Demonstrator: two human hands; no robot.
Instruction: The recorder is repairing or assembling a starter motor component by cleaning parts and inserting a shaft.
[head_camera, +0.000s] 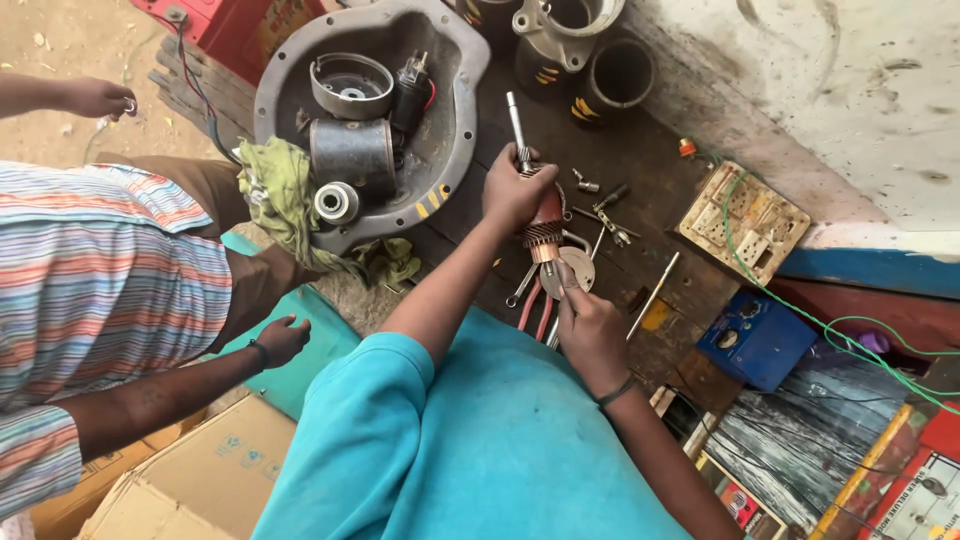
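**Inspector:** Copper and steel: the armature (541, 222) stands nearly upright over the dark workbench (640, 150), between the person's two hands. Its long axis runs up and down in the head view, the bare shaft end pointing away from the person toward the grey housings (570, 30), the copper commutator end pointing back toward the body.

**Assistant:** Grip state?

**Inspector:** The left hand (515, 188) is wrapped closed around the upper body of the armature, fingers clamped on the red winding section, with the shaft sticking out beyond the fist. The right hand (590, 325) sits just below, fingertips pinched together at the commutator end, touching it or a small part against it; I cannot tell which.

**Assistant:** Which hand is nearer the working end?

**Inspector:** The right. The armature lies straight ahead of it, along the line of the fingers. The left carries the weight.

**Assistant:** Surroundings?

**Inspector:** A round metal plate (572, 268) and loose spanners lie directly beneath. A grey pan (455, 120) of motor parts with a yellow-green rag (280, 190) sits to the left, a blue meter box (755, 340) to the right. A co-worker in a striped shirt (100, 260) stands at left, one open hand (280, 340) well apart from the armature.
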